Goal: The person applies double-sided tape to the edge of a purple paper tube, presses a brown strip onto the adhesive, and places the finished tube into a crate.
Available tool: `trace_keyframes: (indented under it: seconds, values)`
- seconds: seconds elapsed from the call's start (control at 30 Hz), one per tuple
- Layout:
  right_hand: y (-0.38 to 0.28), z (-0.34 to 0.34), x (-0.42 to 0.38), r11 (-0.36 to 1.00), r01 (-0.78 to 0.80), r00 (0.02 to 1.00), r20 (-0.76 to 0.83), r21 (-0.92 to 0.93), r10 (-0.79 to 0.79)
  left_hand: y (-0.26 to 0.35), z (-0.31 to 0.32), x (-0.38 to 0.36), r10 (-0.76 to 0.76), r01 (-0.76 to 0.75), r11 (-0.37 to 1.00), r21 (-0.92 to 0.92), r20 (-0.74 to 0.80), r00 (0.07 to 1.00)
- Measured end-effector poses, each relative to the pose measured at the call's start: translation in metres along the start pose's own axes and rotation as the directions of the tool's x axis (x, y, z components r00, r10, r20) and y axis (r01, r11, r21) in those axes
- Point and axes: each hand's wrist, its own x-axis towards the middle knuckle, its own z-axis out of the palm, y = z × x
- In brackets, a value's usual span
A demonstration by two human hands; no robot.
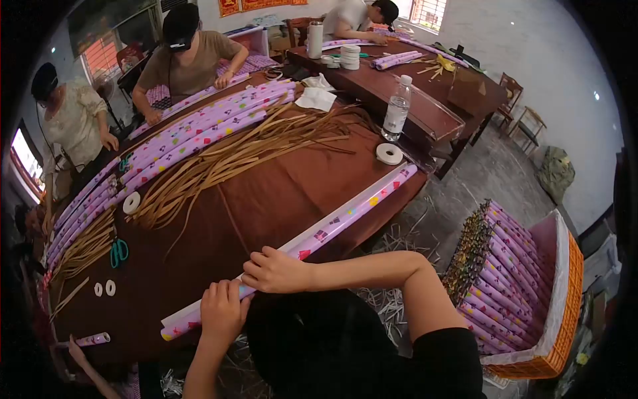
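A long roll of purple patterned wrapping paper (345, 223) lies slantwise across the near part of the table, a pale strip of its edge showing along the far side. My left hand (222, 311) is closed round the roll towards its left end. Just to the right, my right hand (274, 269) grips the same roll, fingers curled over the top. The two hands nearly touch. What lies under the fingers is hidden.
Brown strips (232, 156) and finished rolls (199, 126) cover the far side of the table. Around me are green scissors (119, 253), a tape roll (389, 153), a water bottle (397, 110) and an orange crate (565, 312) of rolls at right. Several people work nearby.
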Motion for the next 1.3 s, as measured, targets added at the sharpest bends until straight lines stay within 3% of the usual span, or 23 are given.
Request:
trace_keyframes:
  seconds: [0.13, 0.23, 0.33, 0.4, 0.43, 0.47, 0.6, 0.67, 0.7, 0.77, 0.8, 0.87, 0.93, 1.0, 1.03, 1.07, 1.1, 1.13, 1.2, 1.3]
  values:
    - [0.006, 0.001, -0.007, 0.992, -0.107, 0.991, 0.091, 0.066, 0.101, -0.001, 0.01, -0.001, 0.104, -0.097, 0.979, 0.178, -0.03, 0.994]
    - [0.035, -0.016, -0.019, 0.932, -0.082, 0.98, 0.196, 0.353, 0.012, -0.009, 0.011, 0.001, 0.136, -0.125, 0.975, 0.183, -0.048, 0.99]
    - [0.082, -0.033, -0.052, 0.942, -0.156, 0.934, 0.354, 0.297, 0.043, -0.02, 0.008, 0.0, 0.16, -0.142, 0.966, 0.215, -0.067, 0.985]
    - [0.109, -0.029, -0.084, 0.921, -0.197, 0.937, 0.342, 0.335, 0.076, -0.024, 0.014, -0.002, 0.146, -0.128, 0.971, 0.2, -0.08, 0.986]
    - [0.112, -0.028, -0.091, 0.926, -0.156, 0.972, 0.219, 0.344, 0.082, -0.024, 0.018, -0.001, 0.138, -0.121, 0.977, 0.177, -0.082, 0.987]
    - [0.113, -0.025, -0.096, 0.928, -0.152, 0.972, 0.222, 0.341, 0.078, -0.024, 0.021, 0.001, 0.126, -0.112, 0.982, 0.154, -0.087, 0.988]
    - [0.108, -0.016, -0.109, 0.979, -0.127, 0.977, 0.192, 0.162, 0.095, -0.022, 0.032, 0.009, 0.108, -0.094, 0.987, 0.131, -0.106, 0.988]
    - [0.11, -0.024, -0.108, 0.969, -0.139, 0.969, 0.23, 0.203, 0.091, -0.022, 0.037, 0.007, 0.097, -0.092, 0.994, 0.066, -0.068, 0.993]
    - [0.113, -0.031, -0.109, 0.929, -0.171, 0.972, 0.212, 0.328, 0.104, -0.021, 0.04, 0.005, 0.087, -0.085, 0.995, 0.041, -0.052, 0.995]
    - [0.132, -0.048, -0.108, 0.918, -0.277, 0.961, 0.066, 0.284, 0.27, -0.02, 0.041, 0.004, 0.077, -0.076, 0.997, 0.02, -0.046, 0.996]
    - [0.149, -0.053, -0.114, 0.864, -0.435, 0.896, 0.03, 0.252, 0.442, -0.021, 0.039, 0.006, 0.078, -0.076, 0.997, 0.029, -0.054, 0.996]
    - [0.197, -0.044, -0.148, 0.633, -0.771, 0.635, -0.006, -0.064, 0.773, -0.019, 0.035, 0.005, 0.056, -0.057, 0.997, -0.049, -0.032, 0.998]
    - [0.226, -0.047, -0.195, 0.418, -0.766, 0.493, -0.029, -0.488, 0.869, -0.016, 0.035, 0.003, 0.042, -0.045, 0.996, -0.072, -0.039, 0.998]
    - [0.24, -0.057, -0.222, 0.37, -0.747, 0.311, 0.201, -0.553, 0.929, -0.016, 0.036, 0.003, 0.035, -0.04, 0.995, -0.091, -0.058, 0.998]
    - [0.247, -0.054, -0.233, 0.334, -0.825, 0.264, 0.212, -0.456, 0.941, -0.017, 0.038, 0.001, 0.042, -0.047, 0.997, -0.068, -0.073, 0.996]
    - [0.256, -0.047, -0.245, 0.29, -0.889, 0.218, 0.229, -0.354, 0.949, -0.017, 0.039, 0.0, 0.048, -0.052, 0.998, -0.045, -0.087, 0.995]
    - [0.263, -0.042, -0.257, 0.27, -0.888, 0.181, 0.255, -0.371, 0.95, -0.017, 0.04, -0.001, 0.045, -0.05, 0.997, -0.056, -0.087, 0.995]
    - [0.264, -0.043, -0.258, 0.269, -0.888, 0.183, 0.25, -0.373, 0.951, -0.016, 0.039, 0.001, 0.047, -0.053, 0.997, -0.056, -0.093, 0.995]
    - [0.262, -0.043, -0.262, 0.317, -0.866, 0.282, 0.145, -0.386, 0.948, -0.013, 0.038, 0.001, -0.025, 0.015, 0.995, -0.103, -0.095, 0.995]
    - [0.264, -0.054, -0.254, 0.261, -0.883, 0.219, 0.15, -0.389, 0.964, -0.012, 0.041, 0.002, -0.011, 0.004, 0.995, -0.098, -0.067, 0.998]
